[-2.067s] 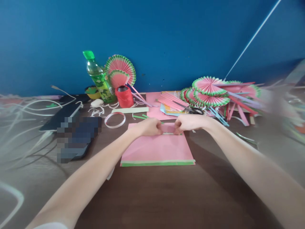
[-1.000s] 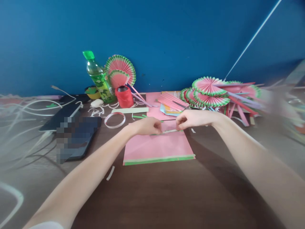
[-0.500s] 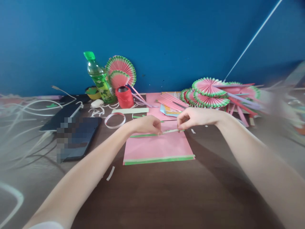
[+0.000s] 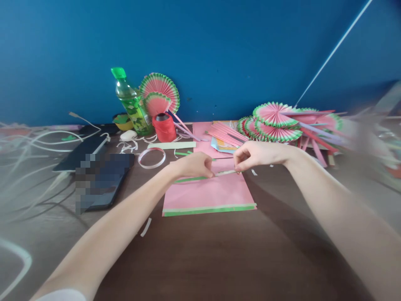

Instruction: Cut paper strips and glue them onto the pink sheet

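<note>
A pink paper sheet (image 4: 209, 194) with green and white bands along its near edge lies flat on the brown table (image 4: 219, 255). Both hands work at its far edge. My left hand (image 4: 192, 164) is closed, its fingers pressing and pinching the folded far edge with its green strip. My right hand (image 4: 255, 154) is closed in a pinch on the same folded edge, lifted a little off the table. The fold between the two hands shows a thin white and green strip.
A green bottle (image 4: 130, 102), a red spool (image 4: 163, 127), standing paper fans (image 4: 159, 94) and a tape ring (image 4: 151, 157) sit at the back left. Dark devices (image 4: 102, 177) with white cables lie left. A heap of pink-green fans (image 4: 275, 123), pink strips and scissors (image 4: 257, 144) is at the back right.
The far edge of the pink sheet has been folded over towards me. My right hand rose slightly, pinching the fold, while the left hand stayed pressing it.
</note>
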Demonstrator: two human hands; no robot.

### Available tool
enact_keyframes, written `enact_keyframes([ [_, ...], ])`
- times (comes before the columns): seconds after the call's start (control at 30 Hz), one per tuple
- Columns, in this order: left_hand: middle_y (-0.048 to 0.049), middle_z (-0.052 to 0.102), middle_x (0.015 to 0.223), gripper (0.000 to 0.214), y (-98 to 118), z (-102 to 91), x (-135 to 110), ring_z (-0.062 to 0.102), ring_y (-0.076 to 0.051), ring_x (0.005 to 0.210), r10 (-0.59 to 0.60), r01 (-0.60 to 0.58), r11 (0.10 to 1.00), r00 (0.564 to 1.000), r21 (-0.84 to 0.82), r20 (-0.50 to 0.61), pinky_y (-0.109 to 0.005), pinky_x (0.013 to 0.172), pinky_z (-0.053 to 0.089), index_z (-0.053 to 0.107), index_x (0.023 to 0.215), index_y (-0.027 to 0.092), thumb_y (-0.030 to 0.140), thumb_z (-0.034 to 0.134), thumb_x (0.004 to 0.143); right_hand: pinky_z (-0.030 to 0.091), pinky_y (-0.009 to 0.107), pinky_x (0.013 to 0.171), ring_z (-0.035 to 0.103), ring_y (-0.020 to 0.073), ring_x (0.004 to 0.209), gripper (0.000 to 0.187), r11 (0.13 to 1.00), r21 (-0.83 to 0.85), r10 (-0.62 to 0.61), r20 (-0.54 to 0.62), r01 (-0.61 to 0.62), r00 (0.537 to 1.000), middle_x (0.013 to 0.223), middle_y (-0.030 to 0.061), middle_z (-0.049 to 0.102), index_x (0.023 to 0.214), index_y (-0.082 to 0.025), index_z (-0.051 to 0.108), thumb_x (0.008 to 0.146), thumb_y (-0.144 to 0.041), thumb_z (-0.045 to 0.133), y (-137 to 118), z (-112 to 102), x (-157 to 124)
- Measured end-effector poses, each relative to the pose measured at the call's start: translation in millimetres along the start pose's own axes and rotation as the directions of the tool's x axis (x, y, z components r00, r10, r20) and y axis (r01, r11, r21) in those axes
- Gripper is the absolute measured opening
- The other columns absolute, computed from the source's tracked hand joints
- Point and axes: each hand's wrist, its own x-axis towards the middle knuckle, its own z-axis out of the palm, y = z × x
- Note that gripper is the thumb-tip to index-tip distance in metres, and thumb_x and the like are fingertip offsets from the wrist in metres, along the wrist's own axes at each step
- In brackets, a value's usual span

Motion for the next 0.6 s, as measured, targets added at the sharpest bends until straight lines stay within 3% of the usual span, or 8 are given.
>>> enact_keyframes([
  [0.17, 0.0002, 0.064, 0.081, 0.027, -1.0, -1.5, -0.3, 0.054, -0.012, 0.066, 0.093, -0.08, 0.991, 0.989, -0.11, 0.116, -0.022, 0.058, 0.037, 0.058, 0.087, 0.019, 0.023, 0.053, 0.061, 0.035, 0.021, 0.054, 0.048, 0.0108, 0.059, 0.023, 1.0, 0.029, -0.01, -0.002, 0.01, 1.0, 0.067, 0.0005, 0.061, 0.07, -0.017, 0.062, 0.066, -0.039, 0.06, 0.1, -0.7, -0.3],
  [0.27, 0.0004, 0.065, 0.079, 0.02, -3.7, -3.3, 0.9, 0.055, -0.012, 0.07, 0.154, -0.14, 0.986, 0.969, -0.086, 0.192, -0.022, 0.064, 0.037, 0.064, 0.078, 0.018, 0.021, 0.049, 0.065, 0.035, 0.022, 0.054, 0.05, 0.0118, 0.06, 0.026, 1.0, 0.024, 0.018, -0.01, -0.018, 1.0, 0.067, 0.001, 0.061, 0.069, -0.017, 0.063, 0.064, -0.043, 0.062, 0.7, -0.7, -0.2],
  [0.4, 0.0014, 0.065, 0.08, 0.019, -7.8, -6.1, 2.2, 0.055, -0.012, 0.074, 0.168, -0.154, 0.984, 0.97, -0.091, 0.174, -0.021, 0.066, 0.037, 0.065, 0.078, 0.019, 0.024, 0.05, 0.066, 0.037, 0.022, 0.056, 0.052, 0.0128, 0.062, 0.027, 0.996, 0.077, 0.042, -0.006, -0.041, 0.999, 0.068, 0.0021, 0.064, 0.069, -0.017, 0.065, 0.064, -0.043, 0.062, 2.8, -0.2, 0.6],
  [0.6, 0.0011, 0.064, 0.085, 0.02, -10.1, -9.9, 1.7, 0.054, -0.013, 0.076, 0.169, -0.16, 0.985, 0.963, -0.06, 0.209, -0.022, 0.066, 0.036, 0.063, 0.081, 0.02, 0.026, 0.048, 0.068, 0.041, 0.023, 0.059, 0.055, 0.0129, 0.064, 0.024, 0.987, 0.162, -0.022, 0.01, 0.02, 1.0, 0.069, 0.0014, 0.064, 0.072, -0.018, 0.066, 0.065, -0.04, 0.062, 4.8, -2.5, -1.9],
])
